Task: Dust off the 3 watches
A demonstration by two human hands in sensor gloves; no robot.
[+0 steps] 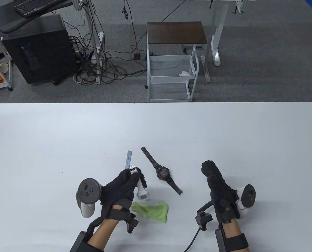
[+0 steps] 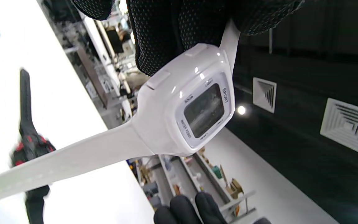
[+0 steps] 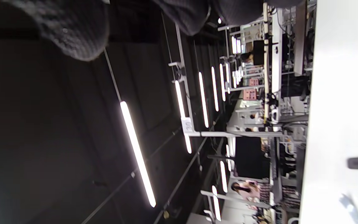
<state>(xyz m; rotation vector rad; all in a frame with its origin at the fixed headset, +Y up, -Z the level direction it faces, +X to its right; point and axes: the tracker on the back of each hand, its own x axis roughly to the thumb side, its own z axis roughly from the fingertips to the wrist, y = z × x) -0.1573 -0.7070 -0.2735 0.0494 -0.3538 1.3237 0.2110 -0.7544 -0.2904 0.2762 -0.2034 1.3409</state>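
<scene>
The white watch (image 2: 194, 115) is in your left hand (image 1: 120, 190); the fingers curl around its strap, the face turned to the wrist camera. Just below this grip the green cloth (image 1: 152, 210) lies on the table (image 1: 40, 144). The black watch (image 1: 162, 172) lies beside the grip, and the blue strap (image 1: 128, 159) just behind it. Your right hand (image 1: 218, 189) is apart, fingers straight, holding nothing.

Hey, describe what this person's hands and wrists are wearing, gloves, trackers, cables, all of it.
Both the left hand and the right hand wear black knit gloves with dotted fabric. A controller-like tracker is strapped to each: grey with round buttons on the left, white and dark grey on the right. Black wrist straps carry black camera modules; a black cable trails from the right one.
</scene>
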